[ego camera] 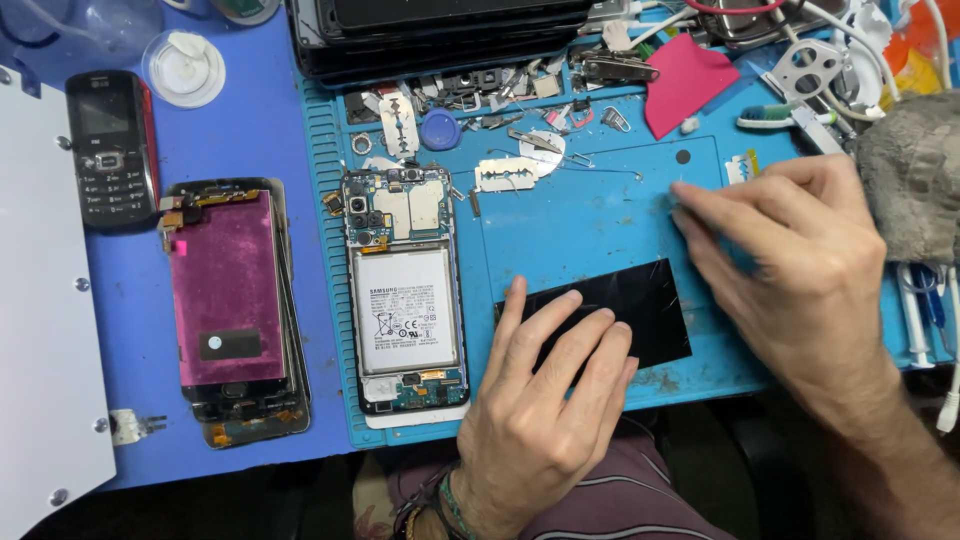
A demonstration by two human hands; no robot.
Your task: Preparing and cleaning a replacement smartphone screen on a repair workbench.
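My left hand [545, 400] lies flat, fingers spread, pressing on a black glossy screen panel [650, 300] that rests on the blue work mat [590, 215]. My right hand [790, 260] hovers over the panel's right end, fingertips pinched on something thin and pale near the mat's middle; I cannot tell what it is. Left of the panel lies an opened smartphone [405, 300], its white battery and circuit boards exposed.
A stack of phone displays with a magenta back [230, 300] sits left of the mat, beside a black keypad phone [110, 145]. Razor blades [505, 175], screws, a blue cap [439, 130], a pink card [690, 80] and a grey cloth [915, 180] crowd the far side.
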